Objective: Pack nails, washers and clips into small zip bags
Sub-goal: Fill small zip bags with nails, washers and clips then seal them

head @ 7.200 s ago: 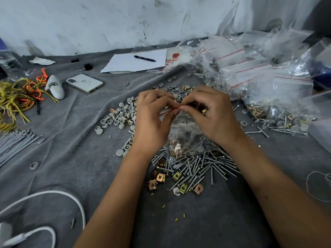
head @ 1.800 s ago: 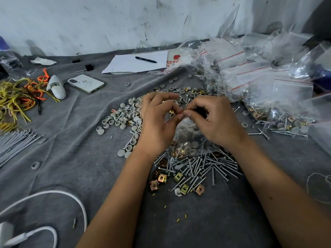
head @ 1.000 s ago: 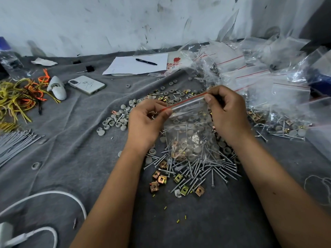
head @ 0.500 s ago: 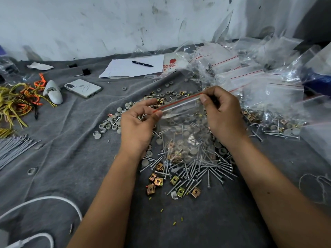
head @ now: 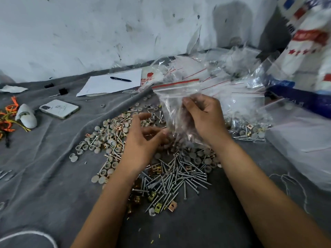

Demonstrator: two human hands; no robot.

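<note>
A clear zip bag (head: 176, 97) with a red strip along its top hangs upright above the pile, blurred by motion. My right hand (head: 204, 117) grips it by the middle, fingers curled into the plastic. My left hand (head: 143, 142) hovers just left of the bag's lower end with loosely bent fingers and holds nothing. Under both hands lie silver nails (head: 179, 178), grey round washers (head: 107, 133) and brass clips (head: 155, 203), spread on the grey cloth (head: 44, 158).
A heap of zip bags (head: 236, 83) fills the back right, beside a woven sack (head: 308, 42). Paper (head: 111, 85) with a pen (head: 120, 79), a phone (head: 59, 108), a white plastic piece (head: 26, 116) and coloured wires (head: 7, 119) lie left. White cable (head: 26, 235) at front left.
My left hand has let go of the bag's zip strip and dropped lower. My right hand has shifted its grip to the bag's middle and raised it. The view has tilted up.
</note>
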